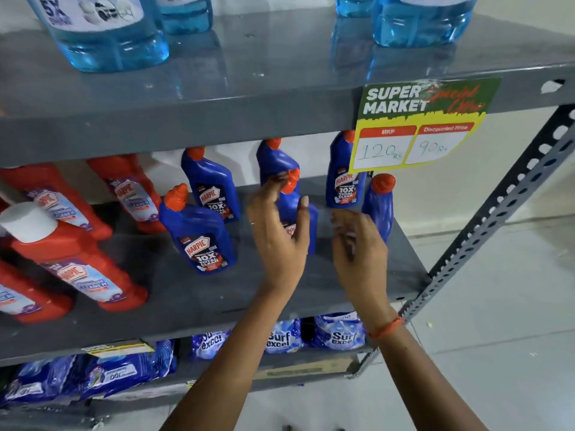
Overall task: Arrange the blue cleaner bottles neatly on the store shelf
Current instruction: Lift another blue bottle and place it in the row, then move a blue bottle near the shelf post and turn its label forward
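Note:
Several blue cleaner bottles with orange caps stand on the grey middle shelf [342,275]. One stands front left [199,234], one behind it [214,185], one at the back [275,160], one under the price sign [342,178], and one far right [378,206] turned sideways. My left hand [277,237] wraps the middle blue bottle [291,209], thumb on its front and fingers by its neck. My right hand [357,244] is blurred, fingers loosely curled, holding nothing, just left of the far-right bottle.
Red cleaner bottles [77,269] fill the shelf's left side. Clear blue liquid bottles [105,35] stand on the top shelf. A "Super Market" price sign [417,122] hangs from its edge. Detergent packets [339,334] lie below. A perforated upright [497,209] stands at right.

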The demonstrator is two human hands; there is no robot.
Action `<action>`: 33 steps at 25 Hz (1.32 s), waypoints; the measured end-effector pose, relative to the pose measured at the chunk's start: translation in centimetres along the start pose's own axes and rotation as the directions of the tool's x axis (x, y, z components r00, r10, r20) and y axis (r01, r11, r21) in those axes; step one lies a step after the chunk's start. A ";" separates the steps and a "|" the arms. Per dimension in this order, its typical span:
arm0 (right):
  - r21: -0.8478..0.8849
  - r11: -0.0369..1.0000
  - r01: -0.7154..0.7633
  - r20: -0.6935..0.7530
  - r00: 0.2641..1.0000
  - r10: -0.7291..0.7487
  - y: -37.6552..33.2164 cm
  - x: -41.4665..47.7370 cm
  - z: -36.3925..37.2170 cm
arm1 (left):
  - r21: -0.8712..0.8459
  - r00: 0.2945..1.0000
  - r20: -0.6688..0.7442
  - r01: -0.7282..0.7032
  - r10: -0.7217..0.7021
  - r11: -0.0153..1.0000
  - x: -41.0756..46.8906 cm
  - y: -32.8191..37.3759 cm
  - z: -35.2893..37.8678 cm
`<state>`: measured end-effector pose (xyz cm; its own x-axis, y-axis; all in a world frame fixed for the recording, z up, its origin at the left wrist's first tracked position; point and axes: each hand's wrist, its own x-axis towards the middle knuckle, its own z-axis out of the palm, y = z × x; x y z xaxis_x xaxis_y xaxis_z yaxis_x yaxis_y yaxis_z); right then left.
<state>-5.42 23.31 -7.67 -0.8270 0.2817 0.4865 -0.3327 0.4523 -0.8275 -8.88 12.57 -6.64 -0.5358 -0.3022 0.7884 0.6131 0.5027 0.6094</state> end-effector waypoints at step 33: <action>0.168 0.903 -0.396 0.135 0.917 0.376 11.9 2.4 -5.3 | -0.030 0.407 0.807 0.751 -0.427 0.660 0.7 -0.3 9.2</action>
<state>-9.00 33.87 -14.87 -0.9445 0.3140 0.0965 -0.0493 0.1550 -0.9867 -14.75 19.63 -7.00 -0.9486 0.3164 -0.0067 0.0197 0.0800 0.9966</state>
